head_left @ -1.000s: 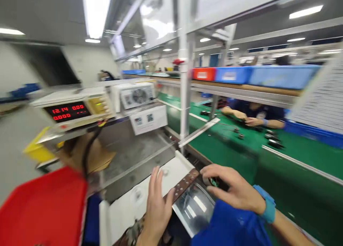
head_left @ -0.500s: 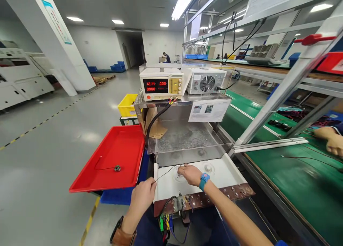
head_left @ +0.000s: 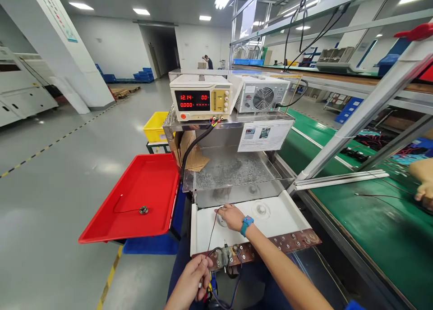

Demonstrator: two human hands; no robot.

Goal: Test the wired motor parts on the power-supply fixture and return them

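Thin dark wire (head_left: 212, 231) runs slackly between my two hands. Its lower end is pinched in my left hand (head_left: 192, 278), low at the near edge of the white work tray (head_left: 243, 233); a small white tip (head_left: 200, 284) shows between the fingers. Over a round clear seat (head_left: 221, 221) in that tray, my right hand (head_left: 232, 216) has its fingertips closed at the wire's upper end. Whatever they grip is hidden under them. A second round seat (head_left: 261, 209) lies to the right. Along the front runs a brown strip with metal eyelets (head_left: 284, 243).
Left of me, a red tray (head_left: 149, 175) holds a small round part with a wire (head_left: 143, 210). A power supply (head_left: 201, 98) with lit red digits stands on the metal shelf ahead. On the right, another person's hand (head_left: 422, 179) is over the green bench (head_left: 358, 229).
My left hand has moved down and nearer to me, and the wire now hangs more upright. My right hand stays over the round seat. The view has shifted slightly.
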